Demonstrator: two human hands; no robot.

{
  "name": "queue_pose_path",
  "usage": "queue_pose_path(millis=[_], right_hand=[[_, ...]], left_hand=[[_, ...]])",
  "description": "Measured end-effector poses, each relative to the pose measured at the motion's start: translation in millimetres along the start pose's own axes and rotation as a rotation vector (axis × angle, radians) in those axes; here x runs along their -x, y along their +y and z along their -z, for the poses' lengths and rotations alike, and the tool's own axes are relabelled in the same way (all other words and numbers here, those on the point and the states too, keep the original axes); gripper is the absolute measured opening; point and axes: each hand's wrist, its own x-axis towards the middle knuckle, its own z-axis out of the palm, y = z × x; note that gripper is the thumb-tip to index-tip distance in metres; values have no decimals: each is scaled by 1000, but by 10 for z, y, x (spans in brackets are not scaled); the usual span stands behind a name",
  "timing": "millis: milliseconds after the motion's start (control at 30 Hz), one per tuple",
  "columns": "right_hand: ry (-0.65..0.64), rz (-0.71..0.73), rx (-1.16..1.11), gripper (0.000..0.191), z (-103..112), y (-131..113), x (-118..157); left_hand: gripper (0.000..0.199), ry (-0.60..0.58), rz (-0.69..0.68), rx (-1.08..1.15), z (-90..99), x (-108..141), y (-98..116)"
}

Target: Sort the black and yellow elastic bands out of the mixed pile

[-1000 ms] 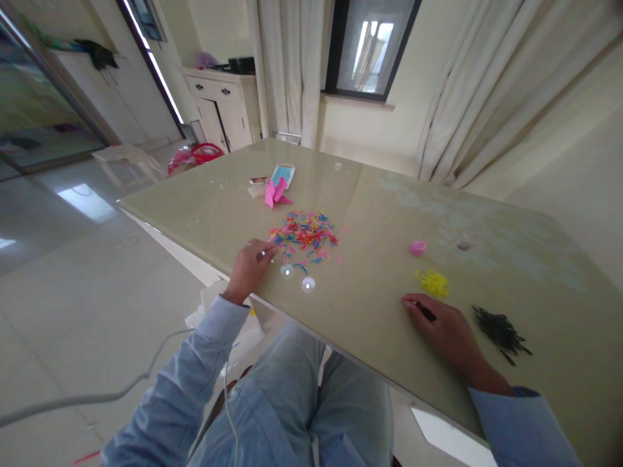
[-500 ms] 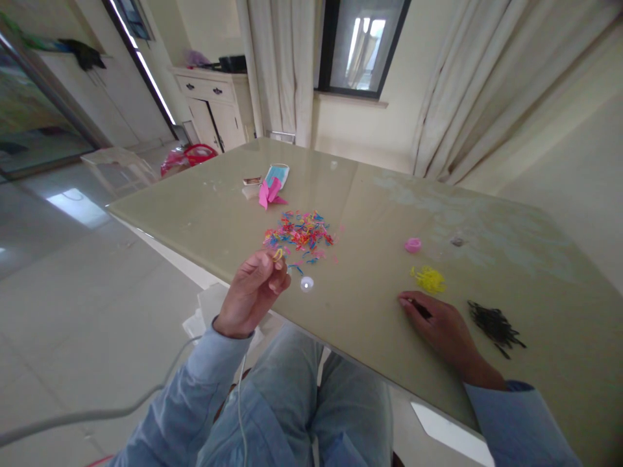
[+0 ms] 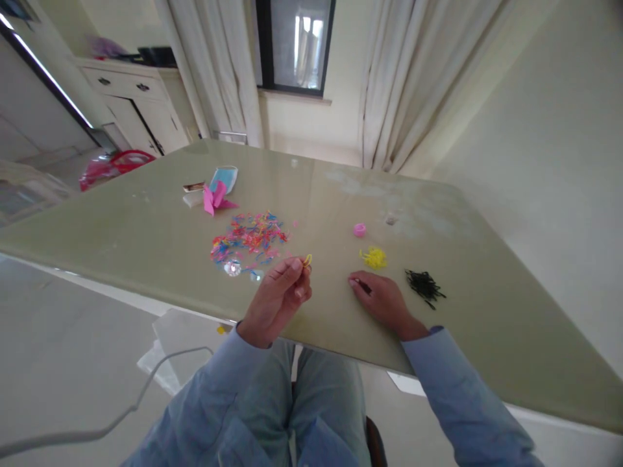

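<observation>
Pinched between the thumb and fingers of my left hand (image 3: pixel 280 295) is a small yellow rubber band (image 3: pixel 307 261), held above the table. A loose pile of multicoloured rubber bands (image 3: pixel 253 233) lies beyond this hand, to its left. My right hand (image 3: pixel 384 301) rests closed on the tabletop. A dark patch shows between its thumb and fingers, and I cannot tell whether it is an object or shadow. Just beyond that hand sits a heap of yellow bands (image 3: pixel 374 257). To its right lies a pile of thin black strips (image 3: pixel 423 285).
A pink ring-like item (image 3: pixel 359 230) lies behind the yellow heap. Clear round pieces (image 3: pixel 232 267) sit by the multicoloured pile. Farther left are pink folded paper (image 3: pixel 217 198) and a blue face mask (image 3: pixel 224 178). The table's (image 3: pixel 311 331) near edge crosses above my lap.
My left hand has moved right, away from the multicoloured pile and closer to my right hand, still pinching the yellow band. The view has turned right. My right hand stays on the table.
</observation>
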Motion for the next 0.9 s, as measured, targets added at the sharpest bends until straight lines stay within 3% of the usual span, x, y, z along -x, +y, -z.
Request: queue_pose_path(millis=[100, 233, 300, 467, 700, 900], right_hand=[[-29, -19, 5, 25, 28, -54, 0], [-91, -50, 18, 25, 71, -106, -8], [-99, -47, 27, 25, 79, -113, -11], [-111, -15, 47, 21, 59, -98, -13], [-130, -5, 49, 21, 70, -103, -12], [-122, 13, 1, 23, 74, -74, -1]], left_hand=[[26, -32, -28, -250, -144, -320, -158], [21, -66, -225, -785, -312, -825, -430], [17, -143, -300, -1039, -364, -1047, -567], [17, -274, -435, -1439, -397, -1377, -825], [16, -331, -441, -1516, -349, -1465, -906], [15, -309, -451, -1401, -204, -1301, -626]])
